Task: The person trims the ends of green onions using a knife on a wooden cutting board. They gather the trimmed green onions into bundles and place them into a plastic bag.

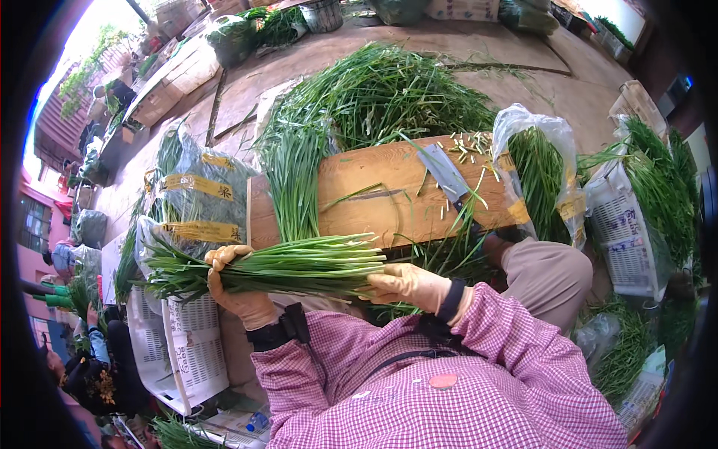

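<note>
Chives (299,266) lay crosswise in a tight bunch in front of the person's chest, leaf tips at nine o'clock and cut ends at three. The left hand (238,288), gloved, had its grip closed around the bunch near the leafy end, fingers curled over the top. The right hand (407,284), also gloved, pressed flat against the cut ends, its grip closed on them from the side.

At twelve o'clock from the bunch sat a board (381,198), set across the person's knees. A second bunch (293,179) lay on its left part, stalks pointing toward the person. A cleaver (446,176) rested on its right part, blade toward twelve o'clock, with cut bits (471,146) scattered just beside it. Beyond the board a large heap (381,93) of loose chives spread over the floor (523,82).

At nine o'clock stood taped bags (198,198) of greens, touching the bunch's tips. At three o'clock a clear bag (535,172) held upright chives, with a white crate (628,232) just beside it.
</note>
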Demonstrator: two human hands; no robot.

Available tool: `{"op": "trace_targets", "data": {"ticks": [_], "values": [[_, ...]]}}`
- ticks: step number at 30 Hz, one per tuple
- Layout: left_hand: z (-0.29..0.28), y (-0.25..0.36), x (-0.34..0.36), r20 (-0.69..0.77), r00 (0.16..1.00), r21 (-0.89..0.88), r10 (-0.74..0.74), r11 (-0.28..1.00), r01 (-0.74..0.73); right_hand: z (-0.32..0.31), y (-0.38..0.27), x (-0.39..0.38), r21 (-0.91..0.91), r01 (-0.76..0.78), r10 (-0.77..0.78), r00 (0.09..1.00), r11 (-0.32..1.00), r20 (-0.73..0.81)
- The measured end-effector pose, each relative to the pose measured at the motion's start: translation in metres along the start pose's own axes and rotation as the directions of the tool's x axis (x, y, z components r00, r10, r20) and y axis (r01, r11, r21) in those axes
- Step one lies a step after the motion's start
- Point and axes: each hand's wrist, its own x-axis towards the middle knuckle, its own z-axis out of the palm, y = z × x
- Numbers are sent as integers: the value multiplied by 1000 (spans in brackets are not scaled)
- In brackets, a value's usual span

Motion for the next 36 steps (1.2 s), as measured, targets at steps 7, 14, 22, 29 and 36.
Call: {"op": "trace_targets", "data": {"ticks": [7, 14, 22, 29, 36], "values": [[-4, -5, -3, -61, 998, 94, 18, 996, -13, 10, 8, 11, 138, 200, -177, 971, 970, -163], [-24, 6, 2, -175, 978, 260, 115, 963, -67, -39, -7, -14, -790, -172, -241, 896, 588, -374], [-35, 3, 2, -235, 961, 258, 147, 962, -85, -32, 15, -22, -962, -69, -261, 955, 265, -140], [-45, 20, 5, -187, 976, 255, 111, 965, -61, -42, 15, -17, -968, -243, -68, 969, -59, -239], [-38, 17, 17, -247, 965, 233, 90, 972, -31, -130, -25, -42, -823, -529, -644, 560, 206, -521]]}}
